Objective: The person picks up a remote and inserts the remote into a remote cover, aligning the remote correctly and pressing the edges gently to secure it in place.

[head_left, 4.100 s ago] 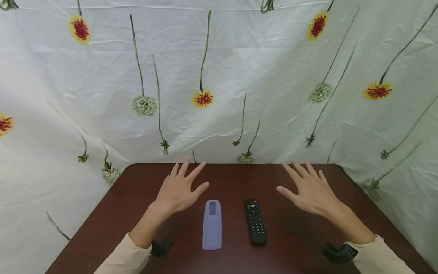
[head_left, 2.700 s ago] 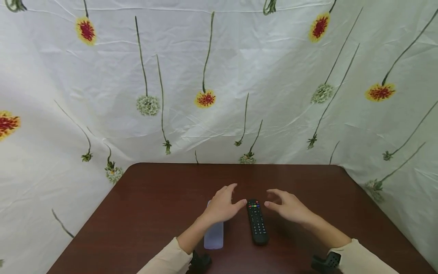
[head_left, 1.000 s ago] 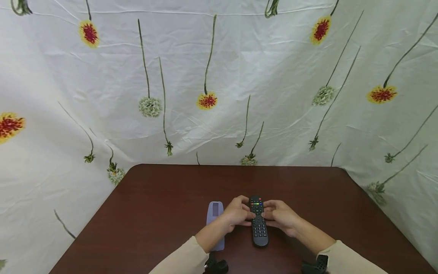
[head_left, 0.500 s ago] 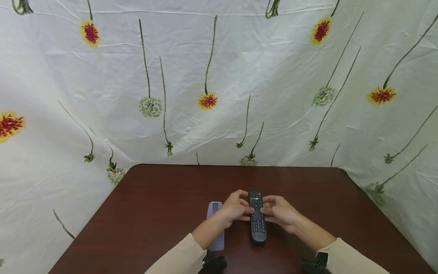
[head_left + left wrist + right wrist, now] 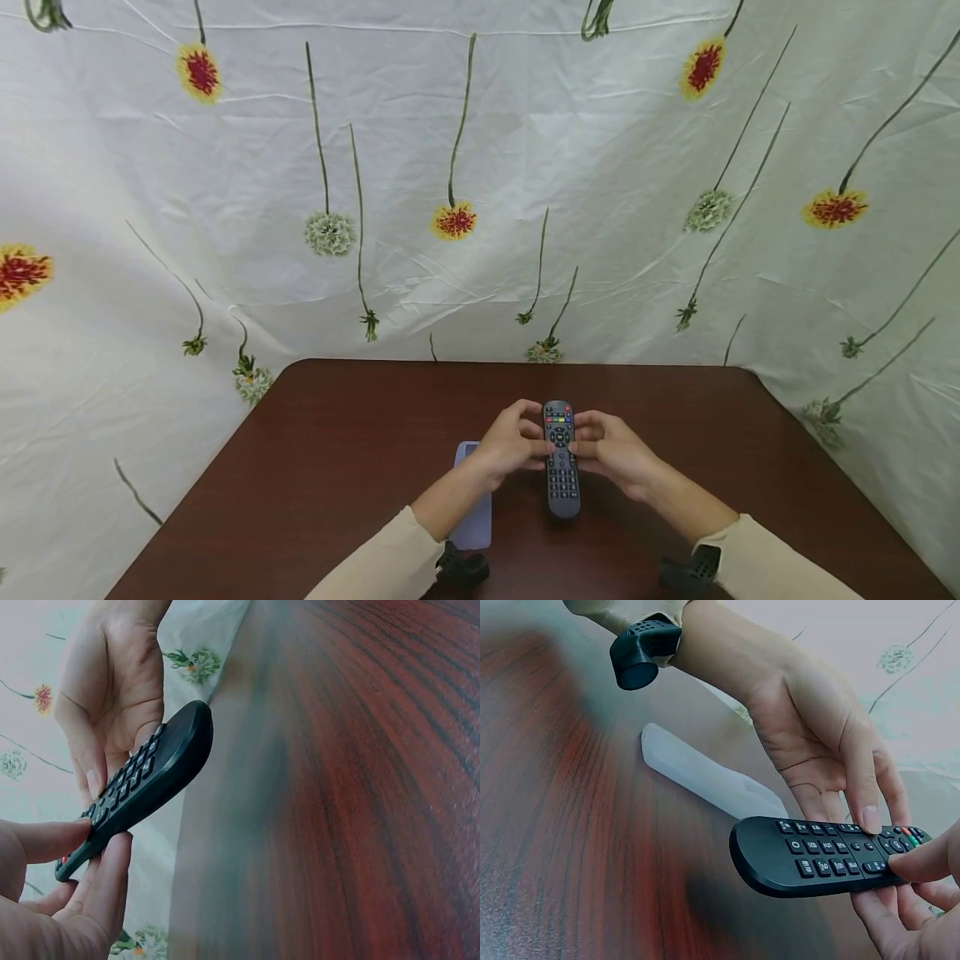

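A black remote control (image 5: 562,483) with coloured buttons at its far end is held between both hands, raised off the table. My left hand (image 5: 512,446) pinches its left edge, thumb on the button face and fingers beneath. On the opposite edge my right hand (image 5: 617,454) grips in the same way, thumb on top. In both wrist views the remote's near end sticks out free of the fingers. A pale lilac sleeve-like remote cover (image 5: 697,769) lies flat on the table, partly hidden by the left forearm in the head view.
The dark reddish-brown table (image 5: 360,417) spreads around the hands. Behind it hangs a white cloth (image 5: 600,167) printed with flowers and stems. Black cameras (image 5: 461,567) are strapped at the wrists, near the cream sleeves.
Both hands came in from apart and took hold of the remote control from either side. Over the last second they lifted it from the table. The lilac cover stayed in place.
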Demonstrator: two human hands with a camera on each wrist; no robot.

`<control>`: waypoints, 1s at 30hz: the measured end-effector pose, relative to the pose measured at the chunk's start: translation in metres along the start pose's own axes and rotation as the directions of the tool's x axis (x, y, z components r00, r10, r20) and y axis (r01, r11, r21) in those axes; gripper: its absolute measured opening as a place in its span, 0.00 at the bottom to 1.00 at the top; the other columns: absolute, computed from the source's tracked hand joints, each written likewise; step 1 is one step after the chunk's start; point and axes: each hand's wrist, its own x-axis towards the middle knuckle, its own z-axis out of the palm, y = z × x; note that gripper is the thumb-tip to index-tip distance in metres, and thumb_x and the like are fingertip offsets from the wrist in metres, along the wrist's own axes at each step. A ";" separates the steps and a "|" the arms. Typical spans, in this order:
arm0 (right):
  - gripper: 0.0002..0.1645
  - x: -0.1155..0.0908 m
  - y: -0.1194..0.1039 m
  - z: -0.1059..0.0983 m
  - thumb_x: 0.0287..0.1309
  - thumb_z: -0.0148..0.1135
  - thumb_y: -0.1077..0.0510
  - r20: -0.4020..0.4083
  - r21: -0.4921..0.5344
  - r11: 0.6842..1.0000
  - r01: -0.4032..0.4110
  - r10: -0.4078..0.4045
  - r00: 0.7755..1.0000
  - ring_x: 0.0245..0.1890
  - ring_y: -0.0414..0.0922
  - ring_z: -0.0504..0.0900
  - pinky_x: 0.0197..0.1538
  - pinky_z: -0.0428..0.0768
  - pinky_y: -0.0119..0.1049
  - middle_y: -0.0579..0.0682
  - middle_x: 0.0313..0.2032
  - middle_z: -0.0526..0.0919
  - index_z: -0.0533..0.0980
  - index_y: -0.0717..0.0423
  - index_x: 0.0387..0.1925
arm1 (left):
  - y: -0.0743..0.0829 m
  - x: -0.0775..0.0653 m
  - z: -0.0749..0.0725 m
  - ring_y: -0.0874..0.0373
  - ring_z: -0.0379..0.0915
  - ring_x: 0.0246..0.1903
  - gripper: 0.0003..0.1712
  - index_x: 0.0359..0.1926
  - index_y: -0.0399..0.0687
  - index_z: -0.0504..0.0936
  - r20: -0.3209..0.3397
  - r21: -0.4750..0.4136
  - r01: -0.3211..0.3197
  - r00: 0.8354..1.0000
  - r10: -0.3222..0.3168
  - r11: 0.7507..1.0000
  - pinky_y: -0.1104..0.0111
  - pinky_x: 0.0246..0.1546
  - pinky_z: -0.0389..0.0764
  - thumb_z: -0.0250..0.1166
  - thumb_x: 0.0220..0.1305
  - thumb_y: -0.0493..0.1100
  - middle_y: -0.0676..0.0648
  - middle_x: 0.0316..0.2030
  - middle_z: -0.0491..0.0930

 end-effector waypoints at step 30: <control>0.24 0.003 -0.029 0.009 0.64 0.60 0.76 -0.054 -0.054 0.990 0.133 -0.136 0.989 0.48 0.53 0.85 0.54 0.83 0.48 0.64 0.50 0.76 0.70 0.70 0.61 | 0.029 -0.008 -0.015 0.51 0.84 0.40 0.32 0.67 0.42 0.71 0.030 0.142 -0.257 0.966 0.255 0.956 0.46 0.43 0.85 0.69 0.64 0.26 0.43 0.41 0.82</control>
